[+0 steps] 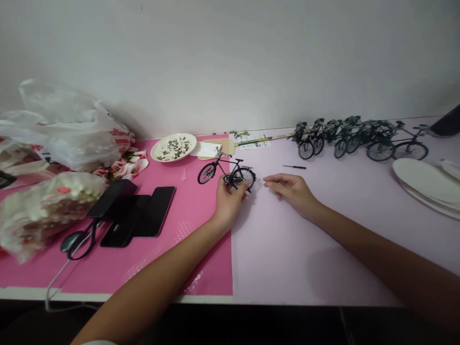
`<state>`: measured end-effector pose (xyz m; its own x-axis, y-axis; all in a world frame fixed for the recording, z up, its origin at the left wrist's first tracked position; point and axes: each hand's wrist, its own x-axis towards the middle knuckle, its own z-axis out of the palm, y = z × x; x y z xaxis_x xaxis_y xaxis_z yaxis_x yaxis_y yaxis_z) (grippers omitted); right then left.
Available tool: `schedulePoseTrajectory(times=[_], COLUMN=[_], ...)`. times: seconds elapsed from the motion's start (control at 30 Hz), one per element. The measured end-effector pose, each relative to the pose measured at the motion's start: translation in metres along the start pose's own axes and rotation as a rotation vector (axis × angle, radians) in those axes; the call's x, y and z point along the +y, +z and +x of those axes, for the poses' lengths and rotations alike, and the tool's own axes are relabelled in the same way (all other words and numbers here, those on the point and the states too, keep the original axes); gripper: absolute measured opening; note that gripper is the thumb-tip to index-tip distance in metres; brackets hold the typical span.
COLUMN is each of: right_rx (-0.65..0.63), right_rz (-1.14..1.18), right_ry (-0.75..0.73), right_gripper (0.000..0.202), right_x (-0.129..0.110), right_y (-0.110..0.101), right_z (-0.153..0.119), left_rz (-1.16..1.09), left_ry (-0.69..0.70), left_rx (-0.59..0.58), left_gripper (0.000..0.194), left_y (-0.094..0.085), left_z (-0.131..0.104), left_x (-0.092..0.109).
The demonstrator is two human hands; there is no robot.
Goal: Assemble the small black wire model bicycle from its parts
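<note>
A black model bicycle (226, 173) stands above the middle of the table, its front wheel to the left. My left hand (229, 203) grips it low by the rear wheel, thumb on the wheel's side. To the right of that wheel, a short gap away, is my right hand (293, 191). Its thumb and forefinger are pinched together; whatever lies between the tips is too small to make out. A thin black screwdriver (294, 166) lies on the pale lilac sheet beyond my right hand.
Several finished-looking model bicycles (359, 136) line the wall at the right, near stacked white plates (426, 179). A dish of small parts (174, 147) sits beside a flyswatter (251, 141). Phones (154, 211), a black box (111, 196) and plastic bags (68, 129) occupy the left.
</note>
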<state>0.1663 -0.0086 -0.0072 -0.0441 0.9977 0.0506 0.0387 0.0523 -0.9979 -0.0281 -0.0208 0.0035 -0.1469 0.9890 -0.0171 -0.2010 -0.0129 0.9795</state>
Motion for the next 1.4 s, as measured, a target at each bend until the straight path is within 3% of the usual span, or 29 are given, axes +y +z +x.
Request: schedulePoseTrajectory(times=[0.57, 1.4], right_rx=[0.006, -0.024], right_rz=[-0.038, 0.042], right_ry=[-0.014, -0.012], right_gripper=[0.031, 0.031], right_x=[0.0033, -0.0029], right_y=[0.0012, 0.0004], right_z=[0.0009, -0.0012], left_rz=[-0.020, -0.009], left_ry=[0.081, 0.048], left_rx=[0.044, 0.024], left_gripper=[0.041, 0.043], left_y=[-0.0005, -0.0014], left_z=[0.0009, 0.0002], left_x=[-0.0061, -0.0054])
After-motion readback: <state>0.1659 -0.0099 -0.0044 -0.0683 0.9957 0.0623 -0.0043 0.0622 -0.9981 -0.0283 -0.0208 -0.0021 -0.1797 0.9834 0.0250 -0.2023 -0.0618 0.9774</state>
